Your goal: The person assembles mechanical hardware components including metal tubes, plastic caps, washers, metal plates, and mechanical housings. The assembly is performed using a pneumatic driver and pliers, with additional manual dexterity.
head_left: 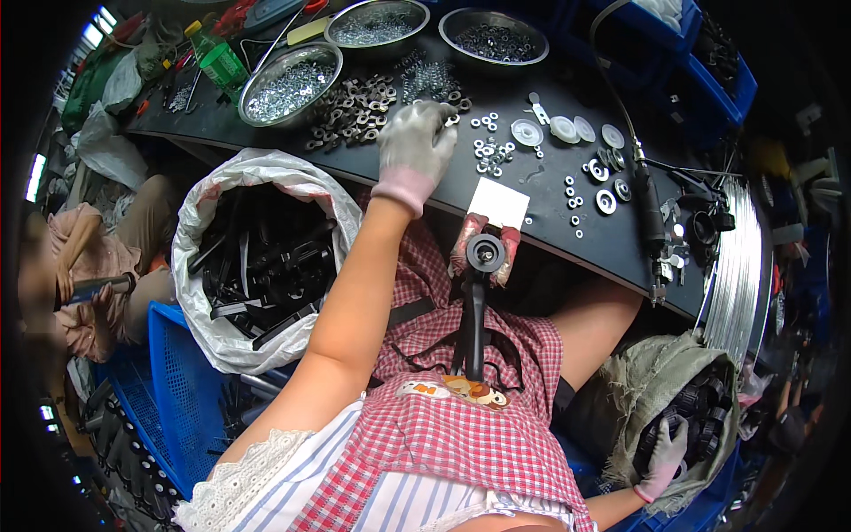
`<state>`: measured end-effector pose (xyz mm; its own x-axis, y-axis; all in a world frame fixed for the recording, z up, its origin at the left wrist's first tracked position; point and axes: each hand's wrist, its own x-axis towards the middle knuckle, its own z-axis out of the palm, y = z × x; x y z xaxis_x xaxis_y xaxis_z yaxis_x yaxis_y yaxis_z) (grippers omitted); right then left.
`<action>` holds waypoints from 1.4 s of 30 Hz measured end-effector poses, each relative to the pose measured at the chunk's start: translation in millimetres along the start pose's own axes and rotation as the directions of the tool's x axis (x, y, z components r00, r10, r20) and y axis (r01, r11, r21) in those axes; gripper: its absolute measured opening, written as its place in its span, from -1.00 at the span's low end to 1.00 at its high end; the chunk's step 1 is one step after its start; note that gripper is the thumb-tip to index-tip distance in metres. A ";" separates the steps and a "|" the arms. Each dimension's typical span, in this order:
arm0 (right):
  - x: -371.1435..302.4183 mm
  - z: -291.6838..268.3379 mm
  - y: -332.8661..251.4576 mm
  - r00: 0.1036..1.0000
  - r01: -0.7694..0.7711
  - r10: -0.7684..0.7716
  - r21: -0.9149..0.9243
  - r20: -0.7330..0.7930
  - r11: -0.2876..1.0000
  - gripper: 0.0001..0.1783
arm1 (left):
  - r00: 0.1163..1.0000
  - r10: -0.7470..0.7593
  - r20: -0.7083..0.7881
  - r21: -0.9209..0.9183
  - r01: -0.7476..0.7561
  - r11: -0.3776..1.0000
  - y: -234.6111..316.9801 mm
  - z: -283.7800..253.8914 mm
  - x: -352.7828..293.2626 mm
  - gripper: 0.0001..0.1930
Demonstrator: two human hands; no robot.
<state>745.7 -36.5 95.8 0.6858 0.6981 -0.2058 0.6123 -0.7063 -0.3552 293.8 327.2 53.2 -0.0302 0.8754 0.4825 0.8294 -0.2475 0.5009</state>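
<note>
My left hand (413, 149), in a grey glove with a pink cuff, reaches onto the dark table (443, 191). Its fingers curl down over a scatter of small metal washers and nuts (359, 105); what is under them is hidden. My right hand (665, 457), also gloved, is low at the right inside a grey-green sack (638, 381), with fingers spread on black round wheel parts (700, 408). A black bar (472, 328) topped by a black wheel (485, 253) stands upright between my knees, against the checked apron.
Three steel bowls (290, 84) (377, 25) (493, 37) of small hardware stand at the back. A white card (498, 202), white discs (564, 129), a corded tool (647, 208) and a wire coil (736, 266) lie to the right. A white sack of black bars (266, 257), a blue crate (177, 372) and another seated person (89, 266) are on the left.
</note>
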 end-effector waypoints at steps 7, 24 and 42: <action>-25.6 -29.4 -0.1 0.744 0.034 -0.268 -0.366 -0.612 0.930 -0.44 | 0.968 -0.160 0.192 0.355 0.083 0.931 -54.9 4.5 107.2 -0.58; 199.0 88.3 -386.6 0.791 0.393 -0.603 0.842 -0.103 0.371 -0.82 | 0.997 0.039 0.063 -0.076 -0.034 0.996 -64.5 1.7 113.5 -0.48; 264.9 119.6 -436.5 0.748 0.661 -0.615 0.208 -0.249 0.721 -0.60 | 0.958 -0.077 0.276 0.453 -0.059 0.890 -70.1 8.3 149.6 -0.77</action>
<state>613.1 470.8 87.3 0.2345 0.9275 0.2912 0.8132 -0.0230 -0.5816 235.8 478.9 84.4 0.0615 0.9723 0.2255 0.9922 -0.0841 0.0917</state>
